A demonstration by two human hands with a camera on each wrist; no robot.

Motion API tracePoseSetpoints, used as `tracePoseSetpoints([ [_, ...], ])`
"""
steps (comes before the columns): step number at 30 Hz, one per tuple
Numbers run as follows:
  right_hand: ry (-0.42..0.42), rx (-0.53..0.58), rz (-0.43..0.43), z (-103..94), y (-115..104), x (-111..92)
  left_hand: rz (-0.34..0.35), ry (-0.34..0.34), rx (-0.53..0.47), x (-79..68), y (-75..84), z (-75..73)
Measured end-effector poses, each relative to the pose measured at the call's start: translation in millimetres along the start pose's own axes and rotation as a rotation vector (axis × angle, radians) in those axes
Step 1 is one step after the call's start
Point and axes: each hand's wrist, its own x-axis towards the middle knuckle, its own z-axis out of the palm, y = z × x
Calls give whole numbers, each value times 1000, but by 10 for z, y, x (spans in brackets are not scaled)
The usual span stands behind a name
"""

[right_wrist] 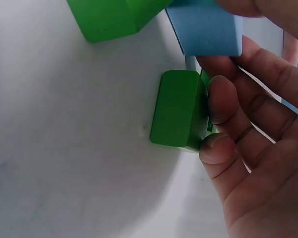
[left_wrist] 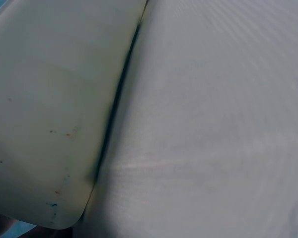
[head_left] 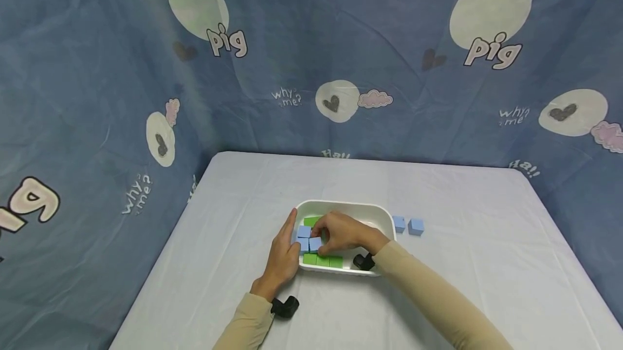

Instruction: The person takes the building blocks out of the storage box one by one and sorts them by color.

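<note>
Soft light, faint shadow beside the tray [head_left: 362,212] (left wrist view hazy)

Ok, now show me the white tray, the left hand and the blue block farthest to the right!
White tray [head_left: 357,209]: head view, on its far wall.
Left hand [head_left: 282,257]: head view, on the back of the hand.
Blue block [head_left: 416,225]: head view, on its upper face.
</note>
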Motion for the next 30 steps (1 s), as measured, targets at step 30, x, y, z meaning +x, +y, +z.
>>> tracePoseSetpoints([
  [30,227,281,83,-602,-21,-457,13,12,-3,-4,31,18],
])
